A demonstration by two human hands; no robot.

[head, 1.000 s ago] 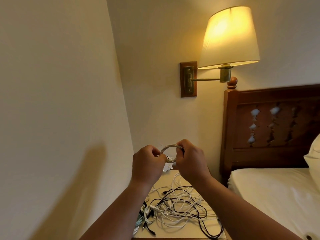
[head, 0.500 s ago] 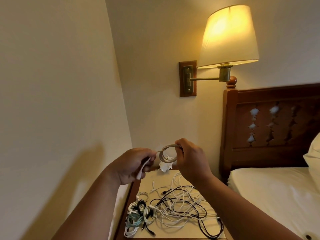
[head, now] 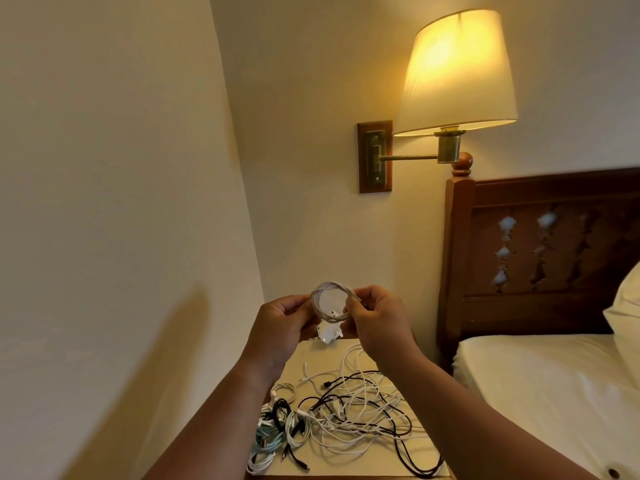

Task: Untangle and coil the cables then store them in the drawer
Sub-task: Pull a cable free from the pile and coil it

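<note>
Swinging back, the left hand pinches the small white coiled cable alongside the right hand. Perhaps five teal, white and black finished coils lie beside a large black-and-white cable tangle; drawer unseen.

tangled cables lie on the nightstand, coiled ones left, bed right.

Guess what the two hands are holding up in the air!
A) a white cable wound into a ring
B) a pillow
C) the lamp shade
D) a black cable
A: the left hand and the right hand each grip one side of a white coiled cable, raised above the tangle of loose cables on the nightstand.
</note>
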